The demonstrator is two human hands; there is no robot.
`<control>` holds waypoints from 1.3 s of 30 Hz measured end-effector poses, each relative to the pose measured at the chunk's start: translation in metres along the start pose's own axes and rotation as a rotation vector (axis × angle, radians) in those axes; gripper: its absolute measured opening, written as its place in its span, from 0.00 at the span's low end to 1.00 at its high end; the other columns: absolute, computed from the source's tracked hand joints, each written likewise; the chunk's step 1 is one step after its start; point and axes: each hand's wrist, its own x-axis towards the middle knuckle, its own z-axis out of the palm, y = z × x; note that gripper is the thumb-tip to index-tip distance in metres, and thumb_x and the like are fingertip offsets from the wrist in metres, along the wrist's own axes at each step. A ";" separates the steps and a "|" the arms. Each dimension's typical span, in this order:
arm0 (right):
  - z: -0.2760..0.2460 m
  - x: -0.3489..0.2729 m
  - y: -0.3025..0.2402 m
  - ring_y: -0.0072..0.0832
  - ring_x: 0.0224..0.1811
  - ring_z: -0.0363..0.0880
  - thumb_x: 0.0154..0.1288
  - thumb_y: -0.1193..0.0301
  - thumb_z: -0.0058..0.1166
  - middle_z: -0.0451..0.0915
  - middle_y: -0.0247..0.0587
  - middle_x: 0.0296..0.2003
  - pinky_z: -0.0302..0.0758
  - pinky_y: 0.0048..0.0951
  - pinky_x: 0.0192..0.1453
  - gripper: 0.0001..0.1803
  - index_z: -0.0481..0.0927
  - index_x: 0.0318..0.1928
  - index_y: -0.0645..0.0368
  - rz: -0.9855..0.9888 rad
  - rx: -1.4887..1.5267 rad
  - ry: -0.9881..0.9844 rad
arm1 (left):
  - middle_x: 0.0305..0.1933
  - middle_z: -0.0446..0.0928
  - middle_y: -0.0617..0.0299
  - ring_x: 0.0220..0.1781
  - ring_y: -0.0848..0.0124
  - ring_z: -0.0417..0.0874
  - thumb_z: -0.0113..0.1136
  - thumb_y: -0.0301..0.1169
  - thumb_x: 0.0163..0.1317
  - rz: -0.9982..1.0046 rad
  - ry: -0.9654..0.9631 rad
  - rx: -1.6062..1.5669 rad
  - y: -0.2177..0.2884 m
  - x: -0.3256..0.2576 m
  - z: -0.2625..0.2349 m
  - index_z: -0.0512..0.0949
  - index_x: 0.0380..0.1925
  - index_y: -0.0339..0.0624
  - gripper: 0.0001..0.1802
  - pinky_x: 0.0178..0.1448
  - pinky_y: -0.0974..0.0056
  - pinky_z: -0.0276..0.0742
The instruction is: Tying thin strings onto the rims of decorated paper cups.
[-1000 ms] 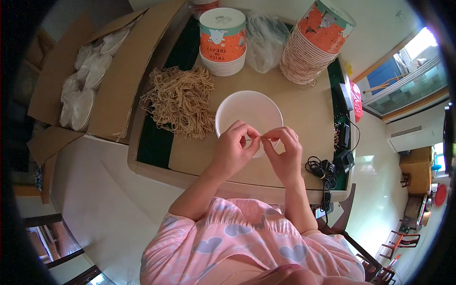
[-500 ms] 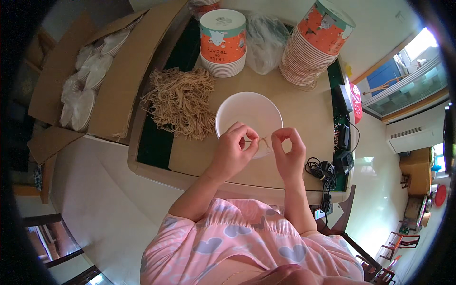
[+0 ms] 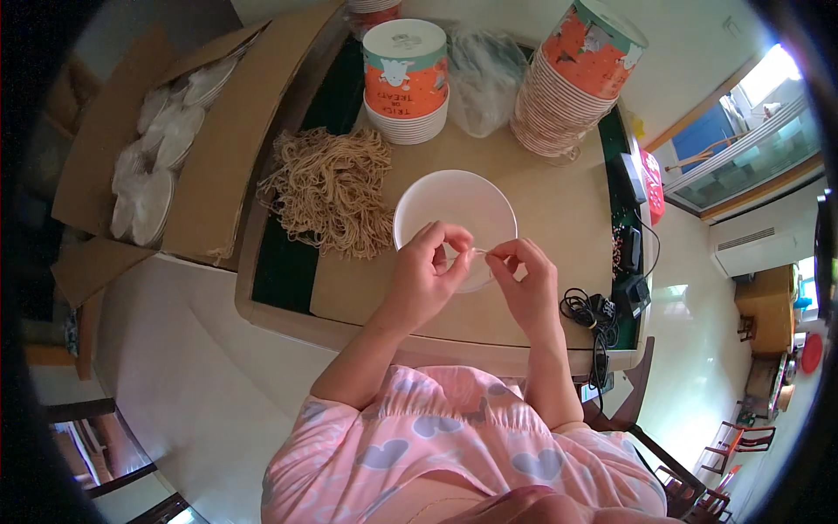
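Over the near rim of a white round bucket (image 3: 441, 199), my left hand (image 3: 425, 275) and my right hand (image 3: 530, 284) face each other with thumbs and forefingers pinched. A short length of thin cord (image 3: 479, 251) runs between the two pinches. Its ends are hidden by my fingers. Left of the bucket lies a loose, tangled heap of beige cord (image 3: 330, 194). The bucket's inside faces up, and my hands cover part of its near side.
Behind the bucket stand a shorter stack of orange-and-green paper buckets (image 3: 407, 83), a clear plastic bag (image 3: 483, 83) and a taller leaning stack (image 3: 572, 83). An open carton (image 3: 205, 166) with plastic-wrapped white discs is at left. Black cables and adapters (image 3: 602, 314) lie on the table's right edge.
My right hand's thumb and forefinger have come inward and closed on the cord, which hung beside them before. My left hand keeps its pinch in nearly the same place.
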 end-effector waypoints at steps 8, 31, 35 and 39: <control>0.008 -0.005 0.018 0.18 0.30 0.73 0.60 0.78 0.60 0.78 0.33 0.28 0.72 0.22 0.37 0.03 0.80 0.34 0.62 0.094 0.310 0.053 | 0.25 0.76 0.57 0.24 0.66 0.76 0.67 0.31 0.56 -0.040 -0.299 0.359 0.008 0.006 0.005 0.81 0.41 0.41 0.13 0.31 0.63 0.73; 0.008 -0.004 0.007 0.23 0.32 0.85 0.69 0.73 0.52 0.83 0.41 0.27 0.75 0.23 0.34 0.06 0.77 0.39 0.64 0.220 0.257 -0.036 | 0.25 0.69 0.77 0.27 0.87 0.65 0.60 0.28 0.66 -0.055 0.054 -0.181 -0.010 0.016 0.001 0.73 0.34 0.42 0.05 0.30 0.78 0.60; 0.007 -0.004 0.009 0.22 0.33 0.85 0.69 0.73 0.52 0.83 0.39 0.26 0.75 0.22 0.33 0.05 0.77 0.39 0.63 0.219 0.233 -0.053 | 0.23 0.66 0.75 0.25 0.86 0.63 0.59 0.29 0.66 -0.040 0.069 -0.215 -0.011 0.017 0.002 0.73 0.34 0.42 0.05 0.28 0.77 0.60; 0.008 -0.005 0.017 0.17 0.30 0.81 0.69 0.75 0.52 0.85 0.36 0.28 0.68 0.18 0.25 0.04 0.78 0.39 0.62 0.181 0.267 -0.046 | 0.23 0.66 0.72 0.24 0.83 0.62 0.63 0.28 0.62 0.000 -0.049 -0.042 -0.008 0.017 0.002 0.74 0.36 0.40 0.07 0.28 0.74 0.61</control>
